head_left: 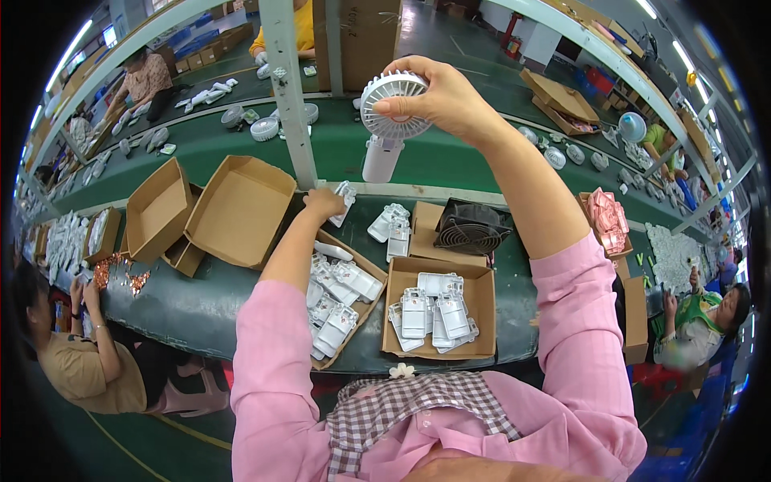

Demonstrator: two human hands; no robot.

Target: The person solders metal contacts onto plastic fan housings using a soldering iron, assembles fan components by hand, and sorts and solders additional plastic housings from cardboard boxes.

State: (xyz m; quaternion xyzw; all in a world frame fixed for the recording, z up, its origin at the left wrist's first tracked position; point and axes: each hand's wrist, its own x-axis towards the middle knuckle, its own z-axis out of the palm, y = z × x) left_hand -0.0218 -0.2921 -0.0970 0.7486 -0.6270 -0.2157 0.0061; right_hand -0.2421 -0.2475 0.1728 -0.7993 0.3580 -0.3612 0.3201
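My right hand (448, 98) is raised over the green conveyor, its fingers wrapped round the head of a white handheld fan (381, 163). The fan's handle points down. Farther left and lower, my left hand (323, 204) is closed at the edge of a white plastic casing (345, 199) beside the metal post. Loose white casings (389, 225) lie just right of it on the bench. Below, a tilted carton (353, 356) holds a pile of white casings (336, 328), and a second carton (484, 281) holds several more casings (414, 312).
A black cooling fan (472, 225) sits on cardboard at the bench's back. Empty cartons (241, 210) stand left, near copper-coloured parts (138, 281). Pink parts (608, 221) fill a box at right. White fans (264, 128) rest on the conveyor (337, 149). Co-workers sit on both sides.
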